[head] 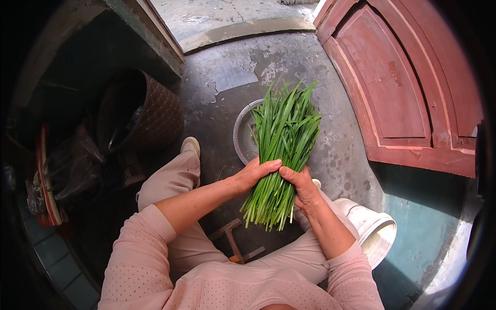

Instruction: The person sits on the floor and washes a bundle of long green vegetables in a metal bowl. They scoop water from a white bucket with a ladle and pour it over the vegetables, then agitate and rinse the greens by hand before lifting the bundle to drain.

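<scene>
A thick bunch of long green leaves, which look like garlic chives (286, 135), is held between my two hands, leaf tips pointing away from me and pale cut ends towards me. My left hand (257, 174) grips the bunch from the left, and my right hand (302, 184) wraps it from the right. Both thumbs lie on top, nearly touching; the other fingers are mostly hidden beneath the stems. Below and beyond the bunch, a round metal basin (237, 133) rests on the floor, its right part hidden by the leaves.
A white plastic bucket (372, 228) lies tilted beside my right leg. A large brown woven-look basket (164, 112) stands at the left, near clear plastic bags (79, 166). A red wooden door (391, 89) stands at the right, and a raised threshold (252, 33) crosses the doorway ahead.
</scene>
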Demonstrator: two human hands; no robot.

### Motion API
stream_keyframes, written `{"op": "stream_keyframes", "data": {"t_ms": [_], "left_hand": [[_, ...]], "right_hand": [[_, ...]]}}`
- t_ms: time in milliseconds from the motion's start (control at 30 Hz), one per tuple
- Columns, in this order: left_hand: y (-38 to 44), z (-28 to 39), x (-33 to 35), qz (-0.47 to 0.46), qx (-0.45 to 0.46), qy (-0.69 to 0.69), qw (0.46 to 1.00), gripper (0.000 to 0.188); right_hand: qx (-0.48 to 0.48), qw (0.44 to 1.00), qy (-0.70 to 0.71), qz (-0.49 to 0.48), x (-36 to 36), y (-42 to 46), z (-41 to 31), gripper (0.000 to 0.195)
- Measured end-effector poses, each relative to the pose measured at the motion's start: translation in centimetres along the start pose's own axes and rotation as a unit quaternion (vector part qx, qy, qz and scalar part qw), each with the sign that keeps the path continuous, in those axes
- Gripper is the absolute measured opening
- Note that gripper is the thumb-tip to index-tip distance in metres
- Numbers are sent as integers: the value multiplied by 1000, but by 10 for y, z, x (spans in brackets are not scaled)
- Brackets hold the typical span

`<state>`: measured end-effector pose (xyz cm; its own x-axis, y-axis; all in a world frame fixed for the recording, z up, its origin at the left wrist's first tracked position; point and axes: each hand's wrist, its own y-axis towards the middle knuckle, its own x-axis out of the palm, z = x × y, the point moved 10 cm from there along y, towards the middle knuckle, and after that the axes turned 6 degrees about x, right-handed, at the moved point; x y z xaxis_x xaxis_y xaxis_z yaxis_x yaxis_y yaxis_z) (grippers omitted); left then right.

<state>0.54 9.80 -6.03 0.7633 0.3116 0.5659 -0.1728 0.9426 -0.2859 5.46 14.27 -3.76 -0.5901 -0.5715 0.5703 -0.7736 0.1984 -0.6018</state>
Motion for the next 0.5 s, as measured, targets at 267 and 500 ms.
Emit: {"op": "stream_keyframes", "data": {"t_ms": [267, 500], "left_hand": [[4, 17, 6, 9, 34, -5, 999, 69], [-2, 18, -2, 84, -4, -36, 996, 68]], "right_hand": [[-61, 996, -47, 48, -3, -4, -19, 57], [-125, 986, -73, 78, -15, -3, -32, 59]]}}
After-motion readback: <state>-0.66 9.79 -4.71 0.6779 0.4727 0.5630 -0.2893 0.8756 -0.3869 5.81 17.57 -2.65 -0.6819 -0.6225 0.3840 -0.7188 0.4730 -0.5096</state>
